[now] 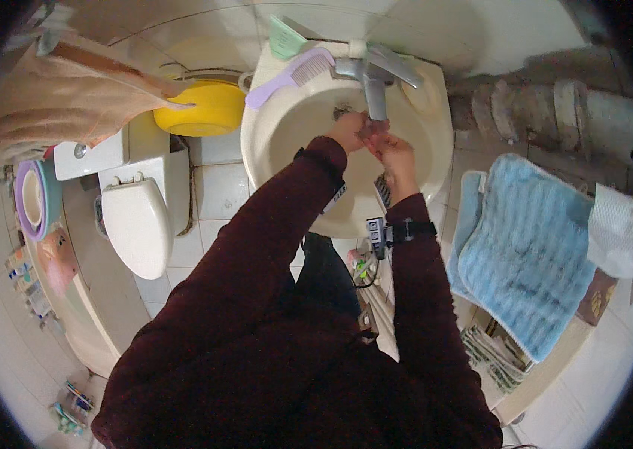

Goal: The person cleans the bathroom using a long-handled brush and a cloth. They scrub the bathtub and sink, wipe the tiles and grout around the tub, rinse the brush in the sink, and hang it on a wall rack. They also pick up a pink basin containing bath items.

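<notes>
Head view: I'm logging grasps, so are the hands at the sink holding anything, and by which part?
It cannot be told: the left hand and right hand meet at the faucet, and what lies between them is unclear.

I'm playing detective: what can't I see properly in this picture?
In the head view:
Whether the bare left hand and bare right hand hold anything: bunched fingers block the view.
What's under the white oval toilet lid: it's shut.
The little pale items at left: too small, blurred.

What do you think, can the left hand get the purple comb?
Probably yes: the purple comb lies on the sink rim near the left hand, and nothing seems to stand between them.
</notes>
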